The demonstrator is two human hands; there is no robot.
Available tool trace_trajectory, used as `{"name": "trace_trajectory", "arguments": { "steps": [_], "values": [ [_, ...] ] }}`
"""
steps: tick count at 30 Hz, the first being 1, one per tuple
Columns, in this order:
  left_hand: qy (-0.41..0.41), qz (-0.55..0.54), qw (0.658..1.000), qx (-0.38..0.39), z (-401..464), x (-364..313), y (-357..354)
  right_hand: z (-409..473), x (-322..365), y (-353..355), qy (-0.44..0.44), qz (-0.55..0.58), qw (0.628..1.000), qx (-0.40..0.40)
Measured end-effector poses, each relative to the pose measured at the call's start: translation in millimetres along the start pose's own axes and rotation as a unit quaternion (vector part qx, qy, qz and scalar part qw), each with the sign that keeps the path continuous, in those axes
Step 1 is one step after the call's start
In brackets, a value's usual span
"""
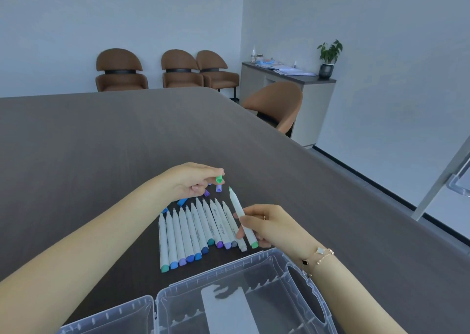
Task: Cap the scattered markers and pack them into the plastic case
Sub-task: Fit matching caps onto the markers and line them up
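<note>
While the row of uncapped markers [193, 232] lies side by side on the dark table [101, 143], just beyond the open plastic case [254, 295] at the near edge, the right hand [267, 225] grasps one white marker [240, 218] around the lower half of its barrel, green tip pointing up and away. The left hand [193, 179] pinches a green cap [219, 179] between fingertips, held a little apart from that tip, so the cap is not yet on. A few loose caps, purple [218, 188] and blue [181, 201], sit on the table under and beside the left hand. These markers look light and stiff, with smooth plastic barrels that could slip or roll, so a grip around mid-barrel seems right, leaving the tip end free. The cap is small and easily dropped; holding it by its closed end should let the open mouth meet the tip squarely. The case looks rigid and clear, with dividers inside.
</note>
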State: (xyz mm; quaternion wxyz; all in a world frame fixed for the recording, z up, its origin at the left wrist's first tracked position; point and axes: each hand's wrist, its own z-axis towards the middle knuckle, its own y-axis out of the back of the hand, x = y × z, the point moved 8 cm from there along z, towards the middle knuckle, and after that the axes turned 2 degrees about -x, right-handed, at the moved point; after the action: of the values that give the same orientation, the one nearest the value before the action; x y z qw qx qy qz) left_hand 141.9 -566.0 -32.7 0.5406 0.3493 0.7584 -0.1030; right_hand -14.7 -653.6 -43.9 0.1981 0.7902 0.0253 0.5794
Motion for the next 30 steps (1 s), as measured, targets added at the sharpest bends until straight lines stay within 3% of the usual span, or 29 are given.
{"name": "trace_trajectory", "arguments": {
  "steps": [3, 13, 18, 20, 23, 27, 30],
  "values": [
    [0.004, -0.033, 0.999, 0.002, -2, -3, -3, -2, 6, 0, 0.016, 0.019, 1.0, 0.008],
    [-0.011, 0.019, 1.0, -0.011, -7, -5, -11, 0, 7, 5, 0.035, 0.002, 0.999, -0.01],
    [-0.082, 0.13, 0.987, -0.046, -13, -13, -14, 1, 5, 5, 0.037, -0.028, 0.999, -0.016],
    [-0.139, 0.21, 0.963, -0.092, -13, -20, -12, 1, 2, 3, 0.019, 0.013, 1.0, -0.004],
    [-0.185, 0.255, 0.943, -0.107, -17, -25, -15, 1, -2, -2, -0.03, 0.163, 0.986, 0.036],
    [-0.179, 0.256, 0.943, -0.112, -14, -23, -16, 1, -7, 0, -0.051, 0.151, 0.987, 0.016],
    [-0.153, 0.19, 0.965, -0.096, -12, -22, -19, 1, -9, 7, -0.06, 0.159, 0.985, -0.005]
  ]
}}
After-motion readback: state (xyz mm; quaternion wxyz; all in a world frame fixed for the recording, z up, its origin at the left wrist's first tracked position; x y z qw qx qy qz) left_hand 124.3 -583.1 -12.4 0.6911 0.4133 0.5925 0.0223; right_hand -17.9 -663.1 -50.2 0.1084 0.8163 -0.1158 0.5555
